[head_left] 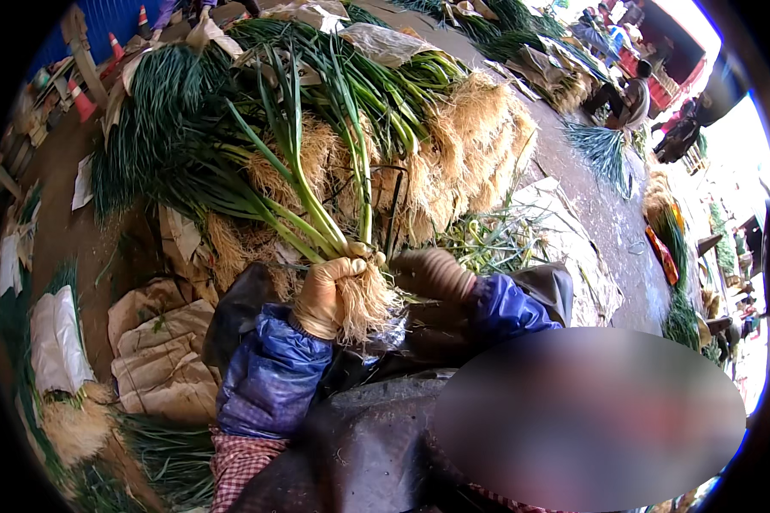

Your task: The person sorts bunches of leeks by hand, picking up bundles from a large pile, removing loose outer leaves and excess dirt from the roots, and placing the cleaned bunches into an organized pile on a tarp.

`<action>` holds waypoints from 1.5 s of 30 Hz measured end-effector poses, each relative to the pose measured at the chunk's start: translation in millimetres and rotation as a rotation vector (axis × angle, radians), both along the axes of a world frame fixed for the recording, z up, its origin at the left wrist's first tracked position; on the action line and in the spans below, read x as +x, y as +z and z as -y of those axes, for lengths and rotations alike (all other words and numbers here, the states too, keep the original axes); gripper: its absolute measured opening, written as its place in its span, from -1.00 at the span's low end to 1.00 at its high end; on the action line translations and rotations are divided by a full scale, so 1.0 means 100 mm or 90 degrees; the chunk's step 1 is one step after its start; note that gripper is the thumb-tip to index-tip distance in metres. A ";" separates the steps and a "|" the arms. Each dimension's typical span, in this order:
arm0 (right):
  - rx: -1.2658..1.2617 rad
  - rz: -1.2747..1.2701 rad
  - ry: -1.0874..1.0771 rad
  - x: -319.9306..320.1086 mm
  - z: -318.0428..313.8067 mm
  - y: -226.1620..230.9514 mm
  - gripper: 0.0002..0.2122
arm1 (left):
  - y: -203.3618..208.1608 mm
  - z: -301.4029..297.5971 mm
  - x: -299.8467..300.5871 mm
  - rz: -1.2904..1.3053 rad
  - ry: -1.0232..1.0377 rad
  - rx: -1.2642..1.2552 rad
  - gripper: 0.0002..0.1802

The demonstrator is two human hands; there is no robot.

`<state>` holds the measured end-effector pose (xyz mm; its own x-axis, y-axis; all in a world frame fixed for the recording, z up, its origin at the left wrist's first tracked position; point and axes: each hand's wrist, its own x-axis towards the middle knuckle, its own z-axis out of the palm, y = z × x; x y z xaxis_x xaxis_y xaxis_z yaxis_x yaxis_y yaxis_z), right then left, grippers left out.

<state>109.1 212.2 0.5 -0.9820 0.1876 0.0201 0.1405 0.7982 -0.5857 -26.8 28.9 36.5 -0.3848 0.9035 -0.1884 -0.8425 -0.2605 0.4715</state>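
My left hand (323, 297), in a tan glove, is closed round several green onions (315, 224) just at their white bases. Their pale roots (370, 301) hang down below the fist, and the green leaves fan out upward. Close to the bases on the right is my right hand (434, 274), in a dirty brown glove with its fingers curled in. What it grips, if anything, is hidden. A thin dark rod (393, 209) stands upright just beyond it. Behind both hands lies a big heap of green onions, their tan root mass (479, 154) facing me.
Loose leaf trimmings (492, 244) lie on a pale sheet (573, 256) to the right. Brown paper sacks (167, 355) are at the left, near another root-ended bundle (75, 427). Orange cones (81, 101) stand far left. People (633, 94) sit among more bundles far right.
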 end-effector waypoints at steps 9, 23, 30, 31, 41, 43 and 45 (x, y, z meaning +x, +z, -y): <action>-0.659 -0.200 -0.100 -0.47 0.12 0.71 -0.79 | -0.13 -0.05 0.06 -0.057 -0.069 -0.085 -0.71; -0.271 -0.173 0.018 -0.24 0.12 0.60 -0.88 | -0.02 -0.10 0.22 0.029 -0.009 -0.153 -0.79; -0.344 -0.110 0.114 0.05 0.24 0.64 -0.83 | -0.06 -0.05 0.15 0.090 0.084 0.016 -0.73; -0.482 -0.101 0.025 -0.03 0.21 0.63 -0.81 | -0.20 -0.05 0.10 0.135 -0.013 0.098 -0.71; -0.811 -0.087 -0.029 -0.65 0.11 0.65 -0.79 | -0.37 -0.08 0.16 0.035 0.028 -0.019 -0.74; -0.694 -0.065 0.000 -0.60 0.00 0.62 -0.74 | -0.32 -0.08 0.18 -0.005 0.010 0.008 -0.73; -0.806 -0.028 0.120 -0.47 -0.04 0.74 -0.70 | 0.04 -0.12 0.25 -0.083 -0.036 0.159 -0.71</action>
<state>62.1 216.6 74.2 -0.9984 -0.0426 -0.0367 0.0482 -0.3120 -0.9489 -2.2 40.9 40.3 -0.3383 0.9367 0.0903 -0.7956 -0.3360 0.5041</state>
